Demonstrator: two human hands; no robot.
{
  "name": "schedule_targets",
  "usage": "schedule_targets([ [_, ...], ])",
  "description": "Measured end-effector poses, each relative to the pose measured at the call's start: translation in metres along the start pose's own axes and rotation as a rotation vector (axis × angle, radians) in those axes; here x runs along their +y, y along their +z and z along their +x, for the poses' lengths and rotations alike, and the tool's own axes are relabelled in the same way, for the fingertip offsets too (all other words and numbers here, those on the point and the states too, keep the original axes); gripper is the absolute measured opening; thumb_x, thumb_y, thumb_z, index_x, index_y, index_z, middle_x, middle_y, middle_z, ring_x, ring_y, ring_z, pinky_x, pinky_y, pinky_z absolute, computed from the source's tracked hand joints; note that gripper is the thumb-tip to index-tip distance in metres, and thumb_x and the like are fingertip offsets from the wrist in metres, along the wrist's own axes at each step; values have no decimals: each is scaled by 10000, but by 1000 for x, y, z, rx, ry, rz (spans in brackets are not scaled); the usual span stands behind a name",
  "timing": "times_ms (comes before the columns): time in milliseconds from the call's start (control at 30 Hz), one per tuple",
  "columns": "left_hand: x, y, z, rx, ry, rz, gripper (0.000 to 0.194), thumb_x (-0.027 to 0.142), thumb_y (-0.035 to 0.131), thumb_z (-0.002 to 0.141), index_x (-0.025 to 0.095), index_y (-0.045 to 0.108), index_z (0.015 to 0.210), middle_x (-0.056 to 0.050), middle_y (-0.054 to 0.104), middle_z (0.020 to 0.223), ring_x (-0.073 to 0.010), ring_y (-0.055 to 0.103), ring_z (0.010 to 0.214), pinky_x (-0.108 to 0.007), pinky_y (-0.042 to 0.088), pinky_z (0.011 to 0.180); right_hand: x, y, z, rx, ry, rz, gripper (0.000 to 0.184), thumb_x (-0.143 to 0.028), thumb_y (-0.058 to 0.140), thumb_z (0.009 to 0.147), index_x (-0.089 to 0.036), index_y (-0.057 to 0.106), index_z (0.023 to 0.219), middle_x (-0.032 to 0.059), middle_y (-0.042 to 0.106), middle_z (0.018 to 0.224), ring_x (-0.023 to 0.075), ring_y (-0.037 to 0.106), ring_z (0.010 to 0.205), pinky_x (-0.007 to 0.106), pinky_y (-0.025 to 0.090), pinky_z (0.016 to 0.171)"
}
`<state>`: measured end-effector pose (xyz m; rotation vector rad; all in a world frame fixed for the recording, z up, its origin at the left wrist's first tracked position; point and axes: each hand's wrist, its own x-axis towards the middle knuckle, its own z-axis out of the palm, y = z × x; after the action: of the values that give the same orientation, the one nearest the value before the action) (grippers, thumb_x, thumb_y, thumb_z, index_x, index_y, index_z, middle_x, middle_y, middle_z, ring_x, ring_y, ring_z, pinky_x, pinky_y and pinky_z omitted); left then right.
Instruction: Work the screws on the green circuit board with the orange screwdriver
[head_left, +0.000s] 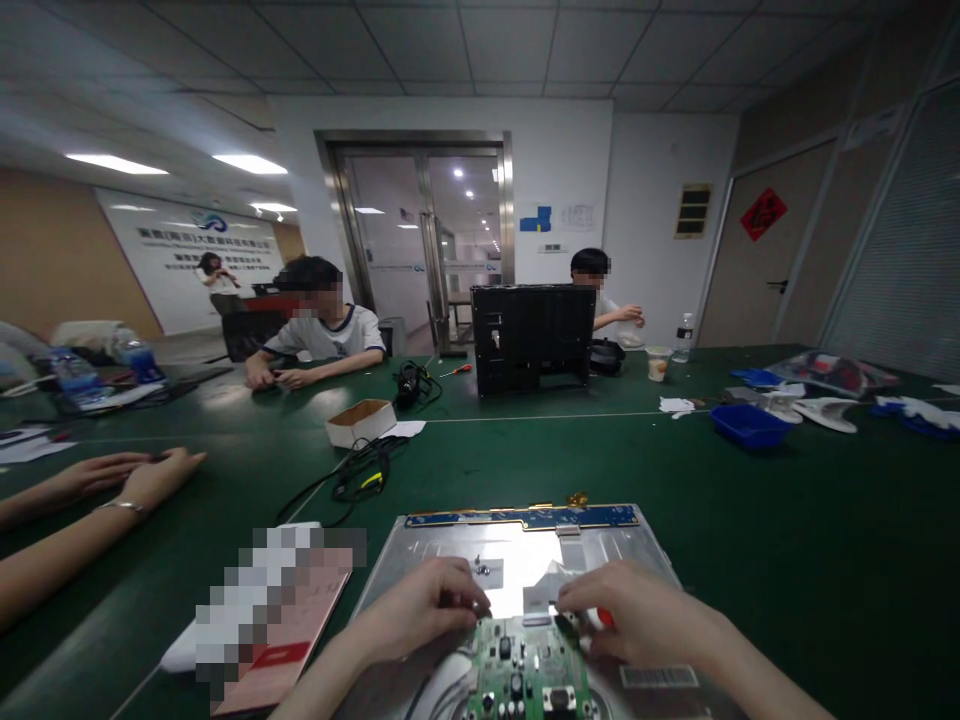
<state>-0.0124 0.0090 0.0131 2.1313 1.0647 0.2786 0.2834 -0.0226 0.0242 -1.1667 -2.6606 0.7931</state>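
A green circuit board (517, 665) lies on the metal back of a flat display panel (615, 545) in front of me. My left hand (431, 608) is closed, its fingertips pinching at the board's far left corner. At the far right corner, my right hand (634, 612) is closed around what looks like a screwdriver (604, 618) with a red and dark handle, mostly hidden by the fingers. Several small screws (482, 570) sit on the panel beyond my left hand. A blue strip board (525, 518) runs along the panel's far edge.
Left of the panel lie a pink sheet (300, 610) and a blurred white object (247, 590). Beyond are black cables (367, 470), a small box (361, 422), a black monitor housing (532, 340) and a blue tray (748, 425). Another person's hands (127, 480) rest at left.
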Motion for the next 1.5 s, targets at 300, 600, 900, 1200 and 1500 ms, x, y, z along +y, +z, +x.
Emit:
schedule_targets([
  [300, 0, -2, -3, -8, -56, 5, 265, 203, 673, 682, 229, 718, 941, 1, 638, 893, -171, 559, 802, -239, 413, 686, 9, -3, -4, 108, 154, -29, 521, -497, 710, 716, -252, 645, 1171, 70, 634, 1225, 297, 579, 1062, 428, 433, 888],
  [600, -8, 0, 0, 3, -88, -13, 231, 221, 696, 652, 196, 686, 881, 9, 607, 855, -161, 536, 755, -233, 396, 650, 38, 15, 16, 280, 479, -322, 476, -361, 446, 919, -140, 545, 1328, 204, 494, 1392, 339, 578, 1143, 468, 452, 903],
  [900, -8, 3, 9, 28, -38, -2, 200, 203, 677, 651, 203, 716, 847, 6, 601, 834, -154, 529, 736, -230, 388, 650, 43, 20, 22, 352, 493, -449, 475, -338, 303, 969, -144, 569, 1312, 177, 540, 1355, 277, 650, 1037, 402, 496, 825],
  [1200, -6, 7, 10, 67, -44, -32, 213, 180, 665, 648, 208, 732, 848, 1, 608, 868, -154, 526, 748, -246, 391, 681, 49, 19, 21, 365, 464, -433, 476, -331, 300, 965, -138, 586, 1293, 175, 547, 1344, 283, 648, 1043, 414, 506, 813],
  [1500, -8, 5, 10, 39, -52, -49, 191, 261, 713, 658, 207, 738, 839, -1, 632, 837, -156, 532, 742, -235, 400, 659, 50, 24, 20, 373, 472, -384, 478, -344, 293, 971, -142, 588, 1289, 196, 542, 1342, 297, 679, 956, 470, 519, 781],
])
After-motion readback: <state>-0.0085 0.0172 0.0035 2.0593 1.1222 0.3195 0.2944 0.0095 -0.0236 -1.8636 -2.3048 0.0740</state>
